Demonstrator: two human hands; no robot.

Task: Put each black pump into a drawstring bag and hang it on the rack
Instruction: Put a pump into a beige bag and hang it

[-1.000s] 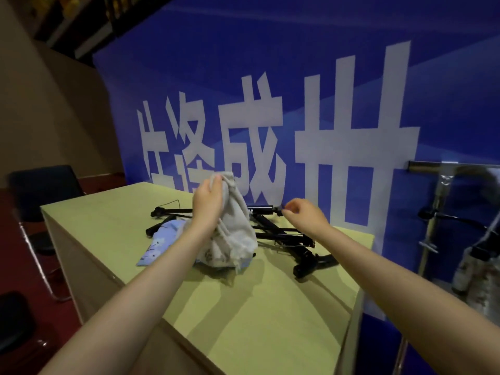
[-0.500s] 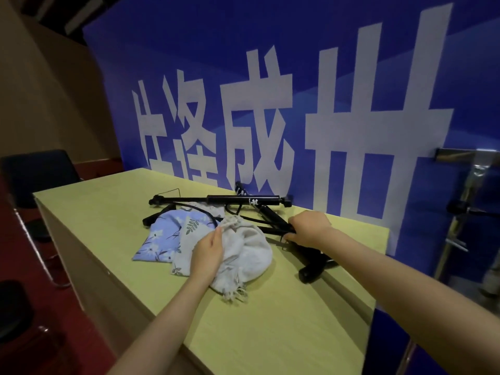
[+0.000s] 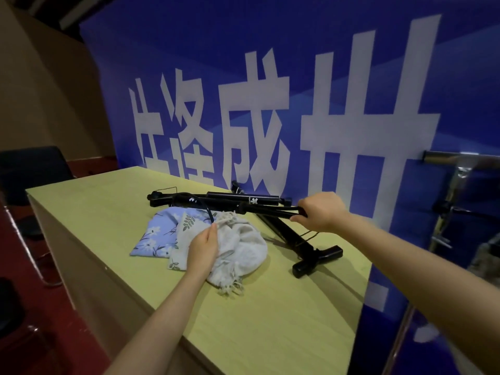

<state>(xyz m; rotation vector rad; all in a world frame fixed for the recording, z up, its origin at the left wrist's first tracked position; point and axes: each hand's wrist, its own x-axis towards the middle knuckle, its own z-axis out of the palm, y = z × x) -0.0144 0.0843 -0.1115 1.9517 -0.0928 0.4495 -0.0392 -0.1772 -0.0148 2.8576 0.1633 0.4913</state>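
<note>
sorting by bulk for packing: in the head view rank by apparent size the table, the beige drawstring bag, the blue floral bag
1. table, by far the largest.
2. beige drawstring bag.
3. blue floral bag, partly covered by other bags, so its rank against the beige one is unsure.

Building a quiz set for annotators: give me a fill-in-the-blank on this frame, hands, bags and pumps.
1. The right hand grips a ____ pump lifted over the others.
2. The left hand rests on the ____ bag.
3. A floral bag in the colour ____ lies to the left of the beige one.
4. Bags and pumps lie on a ____ table.

Missing words: black; beige; blue; wooden
</note>
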